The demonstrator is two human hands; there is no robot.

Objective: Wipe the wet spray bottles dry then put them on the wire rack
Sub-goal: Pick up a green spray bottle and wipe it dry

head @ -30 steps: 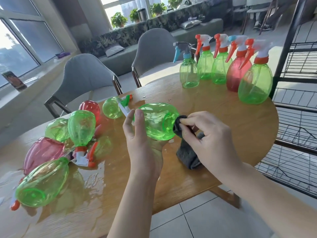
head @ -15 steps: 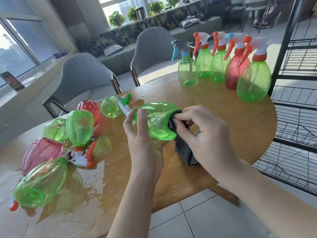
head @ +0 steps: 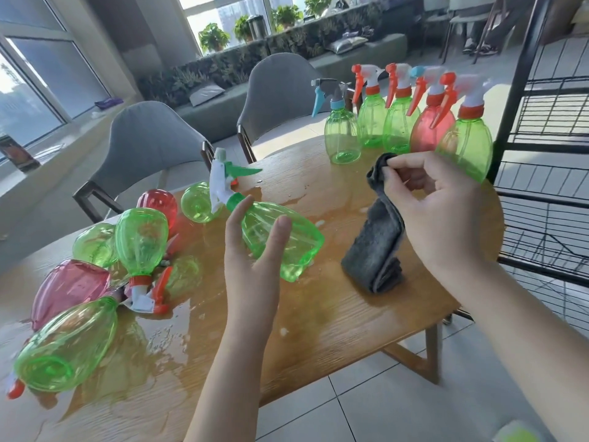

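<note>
The left hand (head: 251, 250) holds a green spray bottle (head: 280, 242) over the wooden table (head: 318, 314), thumb across the near side of the body and a finger up by the green collar; the bottle lies tilted, its base toward the right and its white head with green trigger (head: 224, 177) pointing up and away. The right hand (head: 436, 215) pinches the top of a grey cloth (head: 377, 247) between thumb and curled fingers; the cloth hangs down folded, its lower end resting on the table, just beside the bottle's base but apart from it.

No brand, label or writing can be read on any bottle; the plastic is plain and see-through.

At the table's far right edge five bottles stand upright in a row (head: 398, 122): four green and one red, one with a blue trigger, the others orange. On the left a heap of wet bottles (head: 95, 282) lies on its side in a puddle (head: 153, 339), green and red ones mixed, some overlapping. The black wire rack (head: 548, 148) stands to the right of the table, beside the upright row. Two grey chairs (head: 149, 141) sit at the far side
</note>
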